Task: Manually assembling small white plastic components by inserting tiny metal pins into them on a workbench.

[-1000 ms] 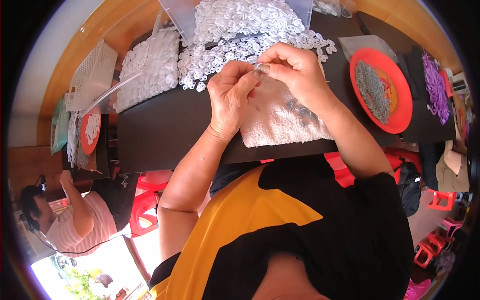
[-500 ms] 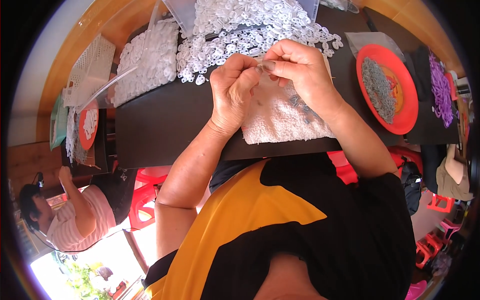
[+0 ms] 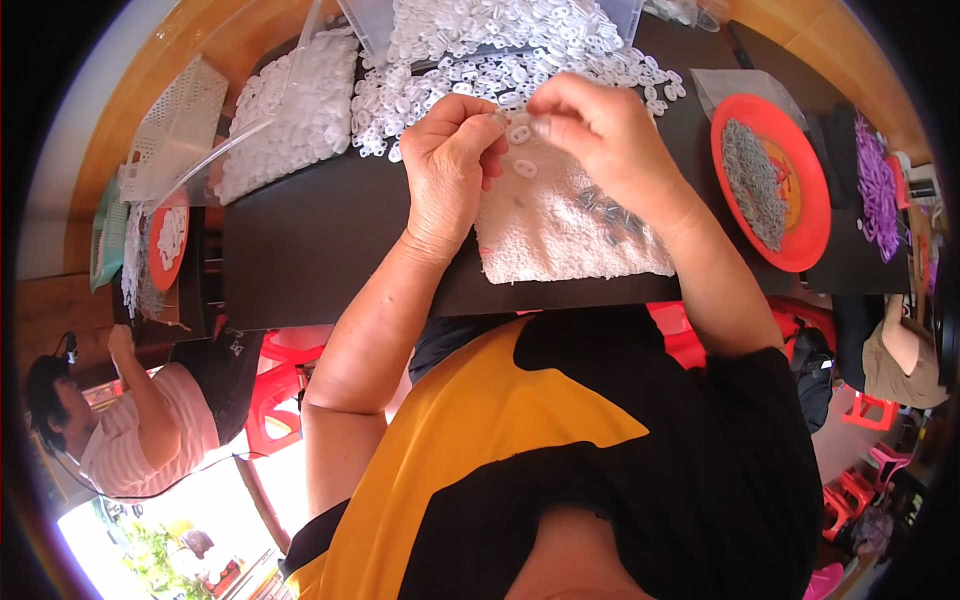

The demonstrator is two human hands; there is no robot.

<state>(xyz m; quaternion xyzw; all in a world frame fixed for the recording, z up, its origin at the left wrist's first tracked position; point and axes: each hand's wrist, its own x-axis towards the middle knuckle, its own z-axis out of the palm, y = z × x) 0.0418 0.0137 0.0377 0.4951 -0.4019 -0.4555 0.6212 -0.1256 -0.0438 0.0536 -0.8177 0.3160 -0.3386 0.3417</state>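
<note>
My left hand [image 3: 450, 165] is closed in a pinch over the far left corner of a white terry towel [image 3: 540, 255]. Whatever its fingertips hold is too small to make out. Across from it, my right hand [image 3: 610, 130] is slightly blurred, its thumb and forefinger apart with nothing visible between them. Between the hands, a white oval piece [image 3: 519, 134] with two holes shows beside the right thumb. Another white oval piece [image 3: 525, 169] lies nearer on the towel. Small grey pins [image 3: 612, 215] are scattered on the towel below my right wrist, partly hidden by it.
Loose white ovals [image 3: 460, 90] spread before a clear bin [image 3: 632, 20] full of them. A bulging clear bag [image 3: 290, 120] stands left. Right are a red-orange plate [image 3: 815, 200] of grey pieces and purple strips [image 3: 880, 200]. A person [image 3: 150, 420] sits at far left.
My hands have drawn apart from each other, and the right thumb and forefinger have parted. Two white ovals now show between the hands. The view has shifted slightly.
</note>
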